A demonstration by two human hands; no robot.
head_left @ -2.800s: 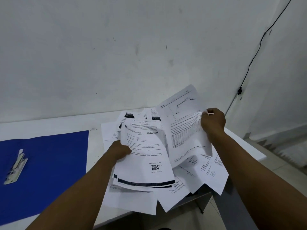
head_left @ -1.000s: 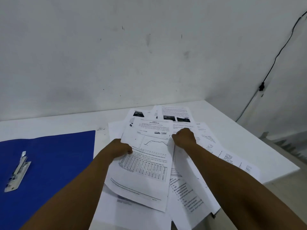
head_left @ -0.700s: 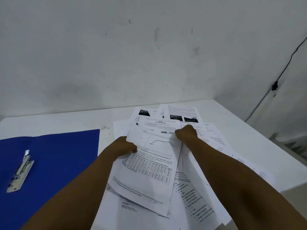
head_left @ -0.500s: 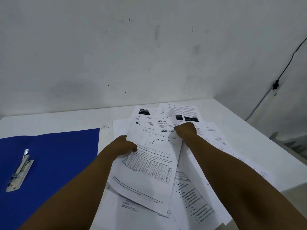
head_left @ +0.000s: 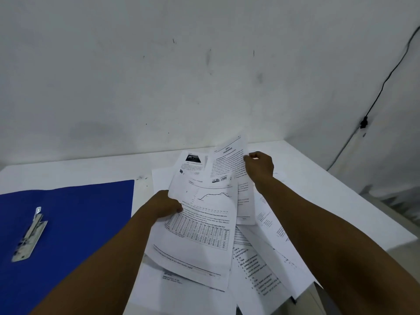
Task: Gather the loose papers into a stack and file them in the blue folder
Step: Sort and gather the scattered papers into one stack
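My left hand (head_left: 167, 204) grips the left edge of a small stack of printed papers (head_left: 200, 233); its top sheet shows a graph and a table. My right hand (head_left: 260, 165) pinches the right edge of a text sheet (head_left: 229, 162) and holds it lifted and tilted above the pile. More loose papers (head_left: 268, 264) lie spread under and to the right of both arms, some hanging over the table's front edge. The blue folder (head_left: 75, 223) lies open and flat at the left, with a metal fastener clip (head_left: 29, 236) on it.
The white table (head_left: 318, 178) stands against a white wall (head_left: 181, 76). Its right corner and front edge are close to the paper pile. A black cable (head_left: 363, 122) runs down the wall at the far right.
My right hand has left the top of the stack, moved right and back, and raised a text sheet. The left hand keeps its grip on the stack.
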